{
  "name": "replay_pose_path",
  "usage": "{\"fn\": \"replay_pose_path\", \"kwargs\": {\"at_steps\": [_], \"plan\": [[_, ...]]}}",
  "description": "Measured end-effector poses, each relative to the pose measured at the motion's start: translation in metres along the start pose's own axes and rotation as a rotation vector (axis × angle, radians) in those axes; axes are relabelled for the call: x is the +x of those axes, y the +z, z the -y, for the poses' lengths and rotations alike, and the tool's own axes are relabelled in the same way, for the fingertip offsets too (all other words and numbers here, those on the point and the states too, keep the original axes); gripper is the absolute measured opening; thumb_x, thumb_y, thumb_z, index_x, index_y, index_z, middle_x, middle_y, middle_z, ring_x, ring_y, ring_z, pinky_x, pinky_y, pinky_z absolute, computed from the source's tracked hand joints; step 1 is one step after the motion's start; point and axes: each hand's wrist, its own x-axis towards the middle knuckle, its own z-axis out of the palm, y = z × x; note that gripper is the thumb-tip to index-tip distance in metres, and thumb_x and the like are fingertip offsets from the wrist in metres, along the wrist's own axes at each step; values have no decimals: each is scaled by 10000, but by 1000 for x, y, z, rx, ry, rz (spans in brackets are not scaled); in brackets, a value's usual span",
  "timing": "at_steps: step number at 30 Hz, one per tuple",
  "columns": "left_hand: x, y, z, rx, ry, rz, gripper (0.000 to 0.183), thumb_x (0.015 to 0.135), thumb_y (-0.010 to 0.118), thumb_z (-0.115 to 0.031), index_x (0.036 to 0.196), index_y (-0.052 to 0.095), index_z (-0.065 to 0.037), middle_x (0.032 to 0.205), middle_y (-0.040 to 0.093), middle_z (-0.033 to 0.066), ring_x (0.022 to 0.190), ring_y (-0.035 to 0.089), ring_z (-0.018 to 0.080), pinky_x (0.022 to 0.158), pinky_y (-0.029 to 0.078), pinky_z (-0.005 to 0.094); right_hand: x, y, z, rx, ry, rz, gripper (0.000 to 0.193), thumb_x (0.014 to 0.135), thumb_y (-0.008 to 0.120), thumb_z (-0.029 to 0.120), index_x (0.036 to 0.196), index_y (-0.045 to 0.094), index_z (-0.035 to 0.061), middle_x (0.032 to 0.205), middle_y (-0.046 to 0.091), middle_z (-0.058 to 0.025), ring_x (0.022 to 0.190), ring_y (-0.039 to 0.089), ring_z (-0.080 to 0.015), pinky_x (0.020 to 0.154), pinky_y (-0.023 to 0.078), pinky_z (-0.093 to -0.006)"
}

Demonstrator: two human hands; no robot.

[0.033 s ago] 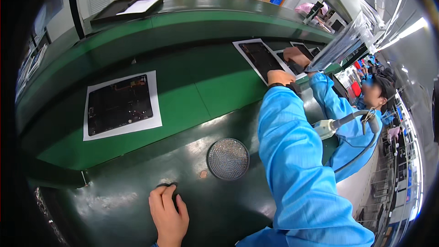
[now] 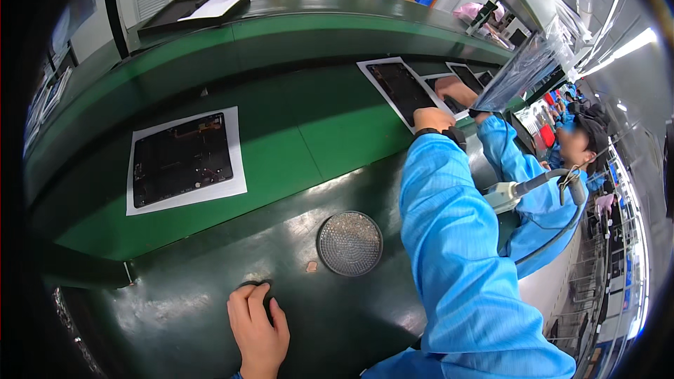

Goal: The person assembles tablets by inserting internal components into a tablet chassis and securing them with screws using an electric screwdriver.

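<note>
Low in the view, my left hand rests on the dark bench, its fingers curled over a small dark thing that they mostly hide. My right hand, in a blue sleeve with a black wristband, reaches far to the right. It is closed at the near right edge of a dark flat device panel lying on a white sheet. Its fingertips are turned away, so what they hold is hidden. A second dark panel lies on another white sheet at left.
Between my arms sits a round dish with a dimpled surface, beside a small tan piece. A green belt runs behind. At right, a co-worker's hand is over another panel. A grey cable hangs by my right sleeve.
My right hand and forearm have shifted very slightly to the right. My left hand stays almost in place.
</note>
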Motion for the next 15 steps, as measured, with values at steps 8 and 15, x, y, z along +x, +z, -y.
{"fn": "replay_pose_path", "kwargs": {"at_steps": [8, 15], "plan": [[-3, 7, 3, -9, 3, 13, 338, 887, 690, 34, 1221, 642, 15, 1163, 584, 198, 1022, 589, 395, 880, 484, 477, 27, 7, -16, 149, -404, 457, 322, 982, 685, 232, 1276, 815, 214, 1442, 722, -56, 1343, 683, -252, 1080, 557, -395], [12, 19, -26, -147, 90, -40, 261, 902, 672, 74, 1156, 655, 16, 1107, 614, 184, 907, 640, 332, 810, 540, 426, 9, 1, 32, 1338, 833, 467, 140, 977, 696, 116, 1063, 783, 48, 1064, 797, -106, 880, 787, -287, 716, 640, -404]]}}
